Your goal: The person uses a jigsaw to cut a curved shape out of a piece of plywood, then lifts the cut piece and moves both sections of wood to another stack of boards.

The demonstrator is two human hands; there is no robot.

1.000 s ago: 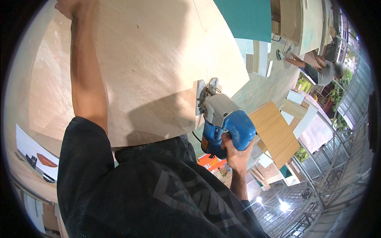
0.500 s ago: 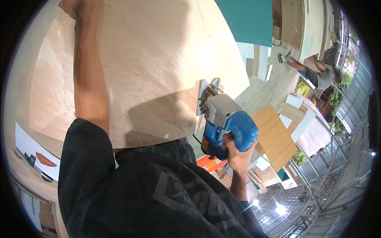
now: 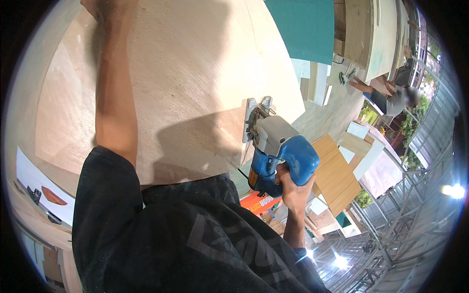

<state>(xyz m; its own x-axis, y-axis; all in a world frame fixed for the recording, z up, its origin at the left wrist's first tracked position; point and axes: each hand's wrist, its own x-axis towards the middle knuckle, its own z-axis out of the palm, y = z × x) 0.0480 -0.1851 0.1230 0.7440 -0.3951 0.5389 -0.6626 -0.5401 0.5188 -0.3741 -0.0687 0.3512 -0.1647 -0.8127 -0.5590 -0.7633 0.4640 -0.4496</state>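
Note:
A large pale plywood sheet (image 3: pixel 190 73) spreads in front of me, with fine dust on its face and its near edge against my waist. My right hand (image 3: pixel 295 190) is wrapped round the handle of a blue and grey jigsaw (image 3: pixel 278 141). The jigsaw's metal base plate rests on the sheet close to its right-hand edge; the blade is hidden. A dark cord hangs below the tool. My left arm stretches far across the sheet. My left hand (image 3: pixel 110 7) is at the top edge of the picture, at the sheet, its fingers mostly cut off from view.
Beyond the sheet lies a green panel (image 3: pixel 305 29), with stacked boards (image 3: pixel 359 34) to its right. A wood-coloured panel (image 3: pixel 337 173) stands right of the jigsaw. Another person (image 3: pixel 386 97) is at the far right. A white board (image 3: pixel 36 180) with small items lies at left.
The view has turned slightly, shifting the background. My left forearm appears a little further right. The jigsaw stays at almost the same spot on the sheet, still in my right hand.

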